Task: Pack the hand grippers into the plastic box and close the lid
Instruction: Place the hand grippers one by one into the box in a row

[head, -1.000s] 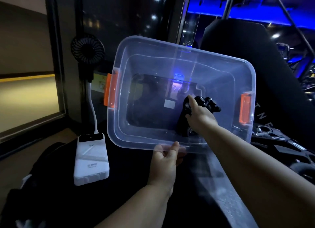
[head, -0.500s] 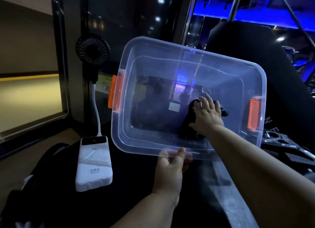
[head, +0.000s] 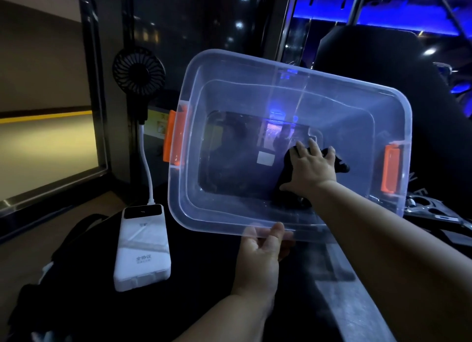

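A clear plastic box (head: pixel 229 75) with orange side latches is tipped up so that its open mouth faces me. My left hand (head: pixel 260 252) grips its near rim from below, thumb over the edge. My right hand (head: pixel 310 171) reaches inside with fingers spread flat, resting on a black hand gripper (head: pixel 286 180) that lies on the box's bottom. Most of the hand gripper is hidden under my palm. No lid can be made out.
A white power bank (head: pixel 141 249) lies at the left on a dark surface, cabled to a small black fan (head: pixel 139 70) standing behind it. Black gear and metal parts (head: pixel 429 208) sit to the right of the box. A glass wall rises behind.
My right hand has gone from gripping the hand gripper to lying flat over it, lower on the box's bottom. The box has shifted slightly right in view.
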Demonstrator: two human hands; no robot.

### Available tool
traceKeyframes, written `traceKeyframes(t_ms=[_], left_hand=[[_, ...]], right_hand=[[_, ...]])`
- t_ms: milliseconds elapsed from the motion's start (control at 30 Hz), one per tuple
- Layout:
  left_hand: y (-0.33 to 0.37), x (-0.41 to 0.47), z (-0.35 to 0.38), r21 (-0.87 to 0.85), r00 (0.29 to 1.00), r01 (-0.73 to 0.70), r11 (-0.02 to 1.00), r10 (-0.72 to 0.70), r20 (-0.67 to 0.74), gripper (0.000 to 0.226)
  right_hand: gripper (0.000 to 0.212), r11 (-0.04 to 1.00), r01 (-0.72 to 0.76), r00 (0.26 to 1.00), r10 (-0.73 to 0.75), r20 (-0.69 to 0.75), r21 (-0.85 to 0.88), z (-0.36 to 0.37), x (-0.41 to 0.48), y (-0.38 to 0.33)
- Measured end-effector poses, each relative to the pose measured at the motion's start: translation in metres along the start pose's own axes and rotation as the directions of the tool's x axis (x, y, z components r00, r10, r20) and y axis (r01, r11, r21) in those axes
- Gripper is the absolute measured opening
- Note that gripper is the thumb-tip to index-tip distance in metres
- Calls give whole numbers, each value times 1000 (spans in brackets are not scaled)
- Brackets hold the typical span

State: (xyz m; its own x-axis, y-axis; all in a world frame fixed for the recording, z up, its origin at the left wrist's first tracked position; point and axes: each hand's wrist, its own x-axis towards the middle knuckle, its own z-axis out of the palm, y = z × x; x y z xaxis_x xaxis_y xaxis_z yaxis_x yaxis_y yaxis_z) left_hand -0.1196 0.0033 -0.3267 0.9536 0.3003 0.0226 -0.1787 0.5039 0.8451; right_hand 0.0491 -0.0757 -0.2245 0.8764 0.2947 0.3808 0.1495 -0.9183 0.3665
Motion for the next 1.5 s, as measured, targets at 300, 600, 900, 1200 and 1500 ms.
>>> traceKeyframes(t_ms=[300, 600, 900, 1200, 1500], left_hand=[[4, -1, 0, 17, 1000, 2, 1000, -2, 2, 22], [1, 0, -2, -32, 1000, 1, 999, 0, 20, 33], [-2, 0, -4, -22, 999, -9, 1000, 10, 36, 45], [-1, 1, -3, 25, 999, -26, 999, 25, 31, 46], [2, 1, 0, 30, 999, -22, 999, 21, 25, 17]], right_hand=[[128, 991, -58, 997, 64, 48, -119, 9, 7, -24], [133, 980, -35, 998, 44, 42, -197, 13, 14, -23], [134, 981, -50, 998, 53, 15, -185, 13, 10, -20], [135, 978, -38, 999, 40, 3, -207, 12, 10, -17], [113, 999, -32, 999, 32, -6, -42, -5, 0, -1]])
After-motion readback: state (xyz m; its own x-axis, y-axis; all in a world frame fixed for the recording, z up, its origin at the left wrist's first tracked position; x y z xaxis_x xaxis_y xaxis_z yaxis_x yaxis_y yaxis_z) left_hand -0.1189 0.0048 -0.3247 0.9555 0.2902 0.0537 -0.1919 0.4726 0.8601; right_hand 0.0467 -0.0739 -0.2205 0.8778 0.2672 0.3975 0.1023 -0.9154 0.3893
